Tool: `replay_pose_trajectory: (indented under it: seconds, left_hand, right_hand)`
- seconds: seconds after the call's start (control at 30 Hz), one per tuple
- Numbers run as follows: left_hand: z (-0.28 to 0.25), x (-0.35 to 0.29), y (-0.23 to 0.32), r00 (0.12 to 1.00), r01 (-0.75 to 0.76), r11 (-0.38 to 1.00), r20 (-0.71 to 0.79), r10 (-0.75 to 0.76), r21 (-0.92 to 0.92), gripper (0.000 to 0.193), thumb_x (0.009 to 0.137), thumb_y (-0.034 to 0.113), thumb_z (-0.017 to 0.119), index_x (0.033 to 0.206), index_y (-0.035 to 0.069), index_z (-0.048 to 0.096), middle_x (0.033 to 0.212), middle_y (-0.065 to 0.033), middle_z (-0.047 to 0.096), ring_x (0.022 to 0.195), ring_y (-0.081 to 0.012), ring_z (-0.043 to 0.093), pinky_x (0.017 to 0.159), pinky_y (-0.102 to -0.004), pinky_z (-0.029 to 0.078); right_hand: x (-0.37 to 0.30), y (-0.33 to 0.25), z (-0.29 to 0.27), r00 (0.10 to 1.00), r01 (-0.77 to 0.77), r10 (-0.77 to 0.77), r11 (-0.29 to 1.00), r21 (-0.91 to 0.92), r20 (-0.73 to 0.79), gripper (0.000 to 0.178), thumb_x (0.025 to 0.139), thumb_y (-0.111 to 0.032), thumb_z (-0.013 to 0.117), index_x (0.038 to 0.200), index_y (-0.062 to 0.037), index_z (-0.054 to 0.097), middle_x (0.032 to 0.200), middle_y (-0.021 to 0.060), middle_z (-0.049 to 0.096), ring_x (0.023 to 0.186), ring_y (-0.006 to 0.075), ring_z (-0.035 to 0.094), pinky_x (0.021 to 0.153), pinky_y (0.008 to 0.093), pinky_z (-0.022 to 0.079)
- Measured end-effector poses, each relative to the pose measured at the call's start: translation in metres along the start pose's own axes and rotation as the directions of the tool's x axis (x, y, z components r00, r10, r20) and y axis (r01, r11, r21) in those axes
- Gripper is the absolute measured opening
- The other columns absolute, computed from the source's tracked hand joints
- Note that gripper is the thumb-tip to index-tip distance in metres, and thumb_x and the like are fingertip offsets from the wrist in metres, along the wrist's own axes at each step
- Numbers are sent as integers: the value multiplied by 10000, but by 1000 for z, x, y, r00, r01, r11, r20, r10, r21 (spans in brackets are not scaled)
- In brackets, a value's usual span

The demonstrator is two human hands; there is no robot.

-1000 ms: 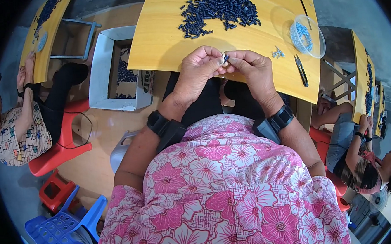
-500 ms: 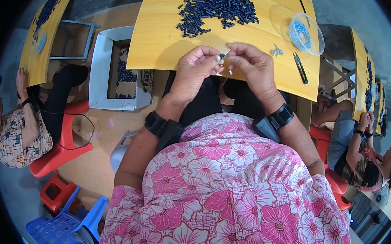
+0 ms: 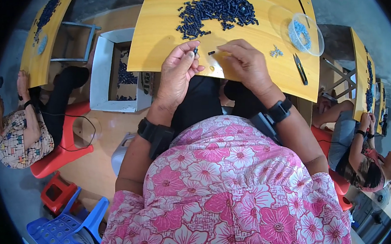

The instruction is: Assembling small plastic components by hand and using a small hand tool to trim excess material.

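Note:
Between the thumb and fingertips of my left hand (image 3: 178, 71) is a small dark blue tubular piece (image 3: 195, 51), held above the table's near edge. My right hand (image 3: 249, 66) is just to its right, thumb and forefinger apart, with nothing visible between them. A similar dark piece (image 3: 211, 53) shows just left of the right fingertips, seemingly on the table. Beyond both hands lies a heap of such dark pieces (image 3: 235, 12) on the yellow tabletop (image 3: 161, 24). A few small pale bits (image 3: 276, 51) lie right of my right hand.
Right of my hands are a pair of thread snips (image 3: 300, 69) and a clear bowl (image 3: 319, 38) of pale blue bits. A white carton (image 3: 97, 83) with dark pieces stands left of the table. Co-workers sit at tables on both sides; a blue plastic chair (image 3: 54, 236) is behind at left.
My hands were close together around a small piece and have moved apart. The left hand has shifted left with a dark piece; another dark piece now shows between the hands.

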State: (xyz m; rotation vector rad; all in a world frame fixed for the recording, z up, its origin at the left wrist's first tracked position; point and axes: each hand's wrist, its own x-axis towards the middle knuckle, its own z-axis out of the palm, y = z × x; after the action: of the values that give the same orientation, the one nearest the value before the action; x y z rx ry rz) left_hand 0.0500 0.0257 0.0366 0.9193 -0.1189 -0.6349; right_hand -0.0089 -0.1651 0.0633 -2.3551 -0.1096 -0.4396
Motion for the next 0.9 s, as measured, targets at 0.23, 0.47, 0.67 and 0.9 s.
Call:
replay_pose_trajectory:
  seconds: [0.23,0.47,0.67,0.9]
  left_hand:
    - [1,-6,3,1000,10,1000,-3,-10,-4,278,976,105,441,1237,30,499,916,-3,507,743,-58,477,774,-260,486]
    - [5,-12,0,994,79,996,76,-77,-32,302,977,113,444,1257,7,483,920,-3,508,736,-56,464,790,-259,482]
    - [19,-20,1,977,190,981,107,-185,-37,331,970,118,466,1266,-30,466,923,-2,513,749,-58,471,799,-268,490]
    - [26,-22,-8,971,209,978,117,-209,8,273,959,114,493,1196,-19,512,933,-6,527,783,-66,495,816,-272,490]
  right_hand:
    - [18,-1,20,970,195,-161,962,-188,182,207,723,-100,653,930,-104,658,929,56,643,827,248,613,706,343,517]
    - [13,1,14,974,200,-154,928,-315,165,59,762,-157,610,768,-100,600,814,55,546,803,262,564,651,360,505]
    - [0,-2,-7,997,30,-15,981,-189,81,162,750,-93,618,906,-98,661,883,95,607,834,301,561,754,396,495]
    - [-20,1,-18,969,-243,243,924,295,37,146,801,-15,579,922,-59,647,908,88,624,869,220,601,798,307,487]
